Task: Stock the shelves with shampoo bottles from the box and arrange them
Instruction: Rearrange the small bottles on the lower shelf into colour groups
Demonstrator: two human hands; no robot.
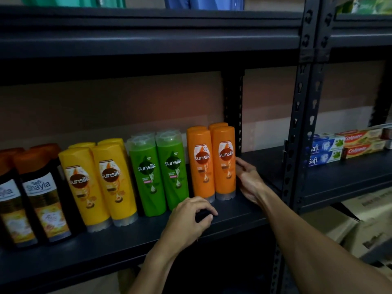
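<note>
Just right of centre, the right hand (249,180) lies with its fingers nearly straight and close together, flat against the right-hand side of the front orange bottle (226,166). The fingertips touch it about mid-height, and the hand curls round nothing. Below centre, the left hand (191,218) sits on the front strip of the shelf board (118,245), its fingers bent in a loose arch with the tips down on the board, holding nothing. It is just in front of the second orange bottle (202,166); whether the knuckles touch that bottle's base cannot be told. Both orange bottles stand upright, side by side and touching, with two more of the same colour behind them. Leftward along the board stand the green bottles (159,175), the yellow bottles (97,183) and, at the left edge of the frame, the dark Safi Shayla bottles (40,200), each kind two wide, and two deep where the back row shows. Right of the front orange bottle, bare board runs to the upright post (297,124), and a rear post (233,107) rises just behind the orange group. The upper shelf (148,39) sits well above the caps. Beyond the post, at the right of the frame, toothpaste cartons (324,149) are stacked, with a cardboard box (347,228) below them.
</note>
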